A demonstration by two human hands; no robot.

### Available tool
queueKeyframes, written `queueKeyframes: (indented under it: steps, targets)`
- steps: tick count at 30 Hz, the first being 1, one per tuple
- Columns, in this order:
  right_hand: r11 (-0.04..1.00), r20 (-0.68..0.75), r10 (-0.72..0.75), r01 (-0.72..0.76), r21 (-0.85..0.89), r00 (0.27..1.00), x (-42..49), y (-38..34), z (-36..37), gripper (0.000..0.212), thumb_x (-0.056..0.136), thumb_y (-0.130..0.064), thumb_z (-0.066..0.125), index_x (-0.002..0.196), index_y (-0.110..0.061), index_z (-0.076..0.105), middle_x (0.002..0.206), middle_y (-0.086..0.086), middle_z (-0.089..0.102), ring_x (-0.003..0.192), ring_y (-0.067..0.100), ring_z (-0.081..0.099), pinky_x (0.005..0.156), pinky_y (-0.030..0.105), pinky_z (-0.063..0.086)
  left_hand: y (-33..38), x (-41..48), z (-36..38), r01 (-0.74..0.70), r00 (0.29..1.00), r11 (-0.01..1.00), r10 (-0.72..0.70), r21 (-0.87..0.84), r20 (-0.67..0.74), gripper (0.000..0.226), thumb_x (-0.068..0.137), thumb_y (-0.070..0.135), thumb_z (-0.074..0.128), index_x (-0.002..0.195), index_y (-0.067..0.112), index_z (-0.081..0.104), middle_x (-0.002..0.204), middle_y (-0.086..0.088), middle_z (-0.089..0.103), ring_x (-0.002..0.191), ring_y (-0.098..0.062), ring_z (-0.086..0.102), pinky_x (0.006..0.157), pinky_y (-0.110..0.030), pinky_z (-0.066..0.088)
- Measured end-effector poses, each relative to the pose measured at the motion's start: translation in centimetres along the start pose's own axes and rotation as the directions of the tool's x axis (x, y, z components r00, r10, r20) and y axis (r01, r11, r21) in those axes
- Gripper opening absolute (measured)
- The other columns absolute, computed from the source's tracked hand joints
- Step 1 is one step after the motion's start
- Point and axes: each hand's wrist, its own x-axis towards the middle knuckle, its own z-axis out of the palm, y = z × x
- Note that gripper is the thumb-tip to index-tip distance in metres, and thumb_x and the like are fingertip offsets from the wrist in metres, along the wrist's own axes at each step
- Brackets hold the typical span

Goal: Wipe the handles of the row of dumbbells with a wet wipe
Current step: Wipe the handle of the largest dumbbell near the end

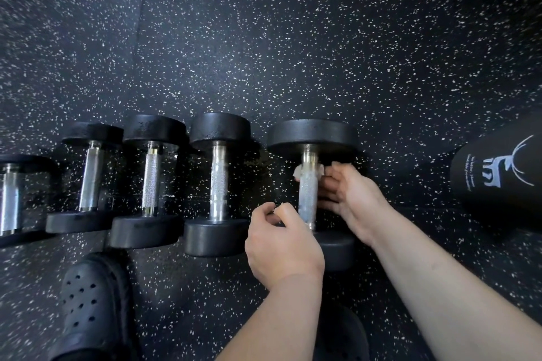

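White wet wipe (297, 172) sat wrapped round the far end of the knurled chrome handle (308, 193) of the rightmost black round-headed dumbbell (312, 135), and your right hand (352, 199) curled its fingers about wipe and bar together, likely so the cloth reached all round the metal. Your left hand (283, 240) hung curled beside the handle's near end, perhaps to stop the weight rolling, though I could not tell whether it gripped anything. At the right of the speckled black rubber floor (264, 38), the opaque black bottle with a white antler mark (495, 179) hid whatever it held.
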Motion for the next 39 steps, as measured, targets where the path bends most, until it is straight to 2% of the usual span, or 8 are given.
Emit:
queueKeyframes:
  steps: [6, 9, 13, 18, 27, 33, 36, 39]
  targets:
    - [0.839, -0.071, -0.413, 0.349, -0.418, 0.908, -3.0, 0.6, -0.9, 0.035, 0.107, -0.018, 0.045, 0.124, -0.025, 0.075, 0.116, -0.013, 0.078, 0.112, 0.005, 0.071, 0.094, 0.030, 0.052, 0.1, -0.2, -0.1, 0.014, 1.000, 1.000, -0.014, -0.021, -0.007, 0.033, 0.091, 0.046, 0.041, 0.115, 0.042, 0.063, 0.092, 0.018, 0.070, 0.096, -0.016, 0.063, 0.091, -0.043, 0.052]
    - [0.557, 0.039, -0.564, 0.415, -0.720, 0.825, -3.9, 1.0, -1.2, 0.037, 0.106, -0.025, 0.051, 0.136, -0.035, 0.070, 0.126, -0.024, 0.070, 0.116, 0.000, 0.063, 0.101, 0.025, 0.048, 0.2, -0.3, -0.1, 0.012, 1.000, 0.999, -0.013, -0.031, -0.019, 0.033, 0.091, 0.046, 0.041, 0.115, 0.042, 0.064, 0.092, 0.018, 0.070, 0.097, -0.016, 0.064, 0.091, -0.042, 0.051]
    - [0.052, 0.243, -0.685, 0.379, -0.924, 0.686, -4.0, 0.5, -0.8, 0.042, 0.103, -0.032, 0.044, 0.138, -0.031, 0.066, 0.125, -0.015, 0.067, 0.110, 0.020, 0.062, 0.091, 0.040, 0.054, 0.3, -0.3, -0.2, 0.013, 1.000, 0.999, -0.013, -0.034, -0.020, 0.034, 0.091, 0.046, 0.041, 0.115, 0.041, 0.065, 0.092, 0.017, 0.070, 0.096, -0.018, 0.063, 0.090, -0.041, 0.050]
    - [-0.270, 0.347, -0.698, 0.220, -0.938, 0.626, -3.5, -0.1, 0.7, 0.040, 0.104, -0.042, 0.044, 0.135, -0.031, 0.068, 0.116, -0.005, 0.064, 0.094, 0.027, 0.061, 0.075, 0.043, 0.052, 0.3, 0.0, -0.3, 0.014, 1.000, 0.999, -0.014, -0.029, -0.014, 0.034, 0.092, 0.045, 0.042, 0.116, 0.040, 0.066, 0.092, 0.016, 0.069, 0.097, -0.020, 0.064, 0.091, -0.043, 0.051]
    - [-0.192, 0.283, -0.821, 0.227, -0.955, 0.496, -2.3, -0.2, 1.2, 0.021, 0.099, -0.043, 0.067, 0.094, -0.024, 0.075, 0.101, -0.005, 0.063, 0.087, 0.024, 0.057, 0.071, 0.040, 0.048, 0.5, -0.2, -0.3, 0.011, 1.000, 1.000, -0.011, -0.025, -0.017, 0.035, 0.091, 0.046, 0.041, 0.114, 0.040, 0.067, 0.093, 0.015, 0.068, 0.097, -0.019, 0.063, 0.088, -0.040, 0.049]
    - [-0.259, 0.343, -0.799, 0.232, -0.938, 0.494, -1.7, -0.1, 2.2, 0.003, 0.093, -0.027, 0.074, 0.096, -0.025, 0.074, 0.095, -0.002, 0.062, 0.078, 0.026, 0.057, 0.061, 0.038, 0.044, 0.4, -0.2, -0.3, 0.007, 1.000, 1.000, -0.007, -0.018, -0.022, 0.032, 0.092, 0.046, 0.042, 0.112, 0.040, 0.067, 0.092, 0.016, 0.068, 0.098, -0.019, 0.062, 0.089, -0.040, 0.049]
    - [-0.367, 0.388, -0.750, 0.151, -0.918, 0.535, -1.5, -0.1, 3.0, 0.011, 0.083, -0.020, 0.083, 0.087, -0.022, 0.073, 0.091, 0.002, 0.056, 0.075, 0.027, 0.053, 0.058, 0.034, 0.027, 0.5, -0.2, -0.4, 0.010, 1.000, 1.000, -0.011, -0.020, -0.021, 0.032, 0.091, 0.046, 0.042, 0.111, 0.040, 0.067, 0.092, 0.016, 0.067, 0.097, -0.020, 0.063, 0.089, -0.041, 0.050]
    - [-0.341, 0.375, -0.753, 0.168, -0.925, 0.541, -2.2, -0.1, 2.5, 0.015, 0.085, -0.022, 0.083, 0.099, -0.024, 0.076, 0.093, 0.001, 0.056, 0.079, 0.027, 0.054, 0.058, 0.035, 0.033, 0.5, -0.1, -0.5, 0.015, 1.000, 1.000, -0.015, -0.025, -0.013, 0.030, 0.093, 0.043, 0.044, 0.111, 0.040, 0.066, 0.092, 0.016, 0.067, 0.096, -0.019, 0.062, 0.087, -0.039, 0.048]
